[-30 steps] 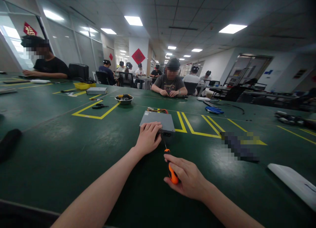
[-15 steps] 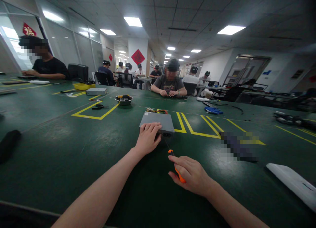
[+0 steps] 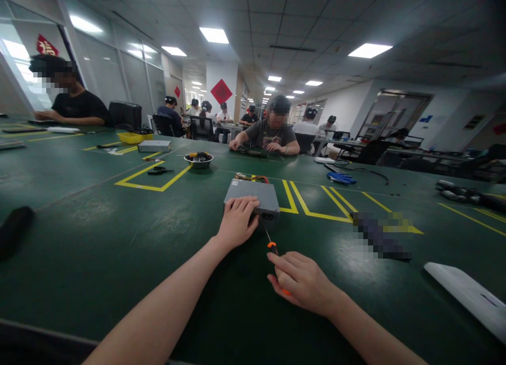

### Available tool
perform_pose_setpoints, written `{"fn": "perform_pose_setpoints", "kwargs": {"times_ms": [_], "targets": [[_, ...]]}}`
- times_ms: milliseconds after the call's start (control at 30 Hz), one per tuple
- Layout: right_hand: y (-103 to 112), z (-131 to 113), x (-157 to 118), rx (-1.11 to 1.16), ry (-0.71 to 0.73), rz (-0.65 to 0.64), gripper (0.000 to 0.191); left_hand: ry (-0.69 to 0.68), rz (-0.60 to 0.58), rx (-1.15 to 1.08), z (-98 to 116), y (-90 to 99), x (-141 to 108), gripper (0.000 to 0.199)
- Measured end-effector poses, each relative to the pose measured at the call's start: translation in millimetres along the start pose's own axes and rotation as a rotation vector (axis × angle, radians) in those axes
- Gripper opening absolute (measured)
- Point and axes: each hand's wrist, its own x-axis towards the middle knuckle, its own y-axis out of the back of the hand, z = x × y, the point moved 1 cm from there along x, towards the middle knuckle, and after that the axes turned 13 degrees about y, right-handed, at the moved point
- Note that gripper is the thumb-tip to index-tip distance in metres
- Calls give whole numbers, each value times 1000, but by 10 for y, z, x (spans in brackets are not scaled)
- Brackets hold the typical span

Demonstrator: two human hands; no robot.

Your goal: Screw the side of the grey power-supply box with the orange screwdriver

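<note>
The room is a long, busy office under bright ceiling panels, and people sit at tables far back towards twelve o'clock. Nearer, a green table (image 3: 190,217) marked with yellow tape spreads out. I read the clock from the wearer's seat, with the grey box (image 3: 255,194) at its centre.

That box lies flat on the table, its coloured wires (image 3: 253,178) bunched at the twelve o'clock side. The left hand (image 3: 237,220) holds its near-left edge, fingers spread over the top and thumb down by the near face. At five o'clock the right hand (image 3: 297,278) is closed round the orange-and-black handle of a driver (image 3: 272,246). The shaft slants up to the box's near face; I can't tell whether the tip touches.

Towards ten sit a bowl (image 3: 198,164) of tools and, farther out, pliers (image 3: 160,170) and a yellow tray (image 3: 135,138). A blue glove (image 3: 341,178) lies towards two, a white case (image 3: 464,296) towards four. Across the table, a person (image 3: 272,130) leans over a dark object (image 3: 253,151).
</note>
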Motion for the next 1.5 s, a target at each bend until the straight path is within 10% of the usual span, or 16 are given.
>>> {"fn": "perform_pose_setpoints", "kwargs": {"times_ms": [700,933,1200,1500], "targets": [[167,-71,334,63,-256,180,34,-334,37,19,-66,-15,-47,13],[272,-109,361,73,-111,-18,26,-374,-8,22,-93,-10,-43,16],[39,-127,208,151,-80,82,19,-127,67,-13,-64,28,-4,43],[131,-128,239,95,-99,98,26,-80,67,8,-67,-43,8,32]]}}
